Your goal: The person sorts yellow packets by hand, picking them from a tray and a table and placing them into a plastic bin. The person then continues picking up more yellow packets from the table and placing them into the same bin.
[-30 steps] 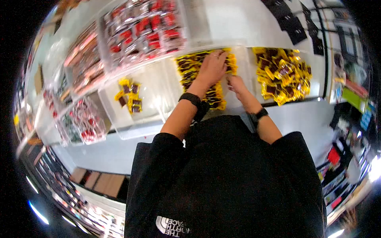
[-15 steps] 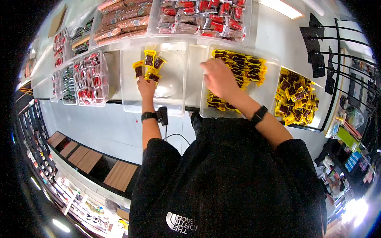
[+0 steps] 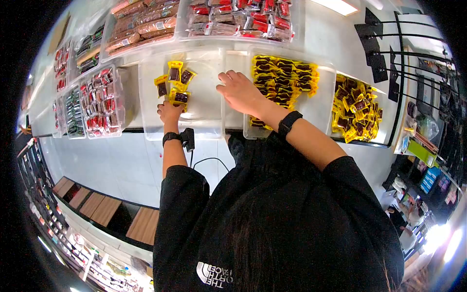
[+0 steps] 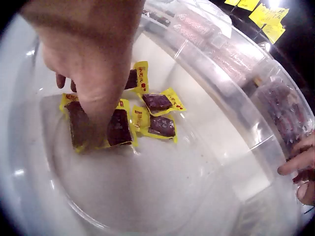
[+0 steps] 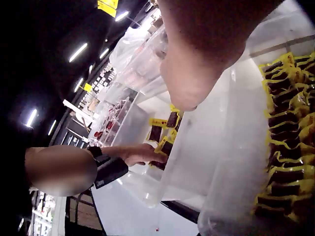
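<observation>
My left hand (image 3: pixel 169 112) is in a clear plastic bin (image 3: pixel 206 119), its thumb and fingers around a small yellow-edged, dark packet (image 4: pixel 81 129) at the bottom. A second such packet (image 4: pixel 119 130) lies against the thumb. Several more yellow packets (image 3: pixel 175 71) lie loose just beyond. Part of the fingers is hidden behind the palm in the left wrist view. My right hand (image 3: pixel 239 92) hovers with loosely bent fingers over the gap between this bin and a second one, nothing in its grasp. Rows of yellow packets (image 3: pixel 277 80) fill much of that second bin.
A loose heap of yellow packets (image 3: pixel 357 109) lies on the counter at the right. Bins of red-and-clear packets (image 3: pixel 243 19) and long brown packs (image 3: pixel 146 24) stand along the back. Smaller bins of red packets (image 3: pixel 102 104) are at the left. Black racks (image 3: pixel 374 46) stand back right.
Both hands were over the rows of yellow packets a second ago. My left hand has gone left into the sparse bin; my right hand has drawn left off the rows.
</observation>
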The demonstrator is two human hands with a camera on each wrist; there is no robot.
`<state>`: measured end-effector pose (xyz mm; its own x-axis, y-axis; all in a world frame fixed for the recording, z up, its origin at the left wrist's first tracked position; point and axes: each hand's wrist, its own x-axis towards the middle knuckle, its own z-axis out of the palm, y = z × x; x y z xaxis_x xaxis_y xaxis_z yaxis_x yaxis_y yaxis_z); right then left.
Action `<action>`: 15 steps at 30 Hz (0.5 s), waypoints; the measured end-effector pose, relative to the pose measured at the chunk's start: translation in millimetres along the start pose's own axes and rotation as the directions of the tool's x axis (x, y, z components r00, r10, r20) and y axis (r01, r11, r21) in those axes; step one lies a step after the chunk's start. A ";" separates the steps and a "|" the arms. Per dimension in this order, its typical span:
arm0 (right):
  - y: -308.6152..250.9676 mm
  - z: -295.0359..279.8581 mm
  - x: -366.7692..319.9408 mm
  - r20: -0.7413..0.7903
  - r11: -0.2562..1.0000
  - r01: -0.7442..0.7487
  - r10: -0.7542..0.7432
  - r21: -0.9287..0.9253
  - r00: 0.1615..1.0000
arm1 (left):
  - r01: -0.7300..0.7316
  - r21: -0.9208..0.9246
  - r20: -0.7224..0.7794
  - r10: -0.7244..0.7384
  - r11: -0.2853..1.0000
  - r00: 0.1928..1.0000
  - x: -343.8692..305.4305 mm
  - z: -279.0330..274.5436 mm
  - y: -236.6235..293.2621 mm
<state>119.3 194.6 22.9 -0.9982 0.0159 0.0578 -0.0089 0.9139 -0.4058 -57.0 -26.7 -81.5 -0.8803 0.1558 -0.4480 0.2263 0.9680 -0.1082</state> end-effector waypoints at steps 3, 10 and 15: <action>2.2 3.4 -5.4 -0.054 0.998 0.008 -0.004 0.065 0.999 | 0.013 -0.052 0.012 -0.012 0.999 1.000 -7.3 -4.4 5.8; 16.5 -4.5 -23.6 -0.090 0.987 -0.008 0.023 0.162 0.996 | -0.315 -0.503 -0.196 0.249 0.805 0.948 -23.7 -29.9 11.9; 36.8 -33.5 -77.8 0.009 0.394 -0.271 0.553 0.878 0.833 | -0.735 -0.523 -0.354 0.674 0.432 0.649 -128.2 -121.0 116.6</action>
<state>198.6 240.6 34.0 -0.8370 0.5151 -0.1849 0.2152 -0.0010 -0.9766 31.8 90.0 70.7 -0.5661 0.8229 -0.0493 0.5265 0.4069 0.7464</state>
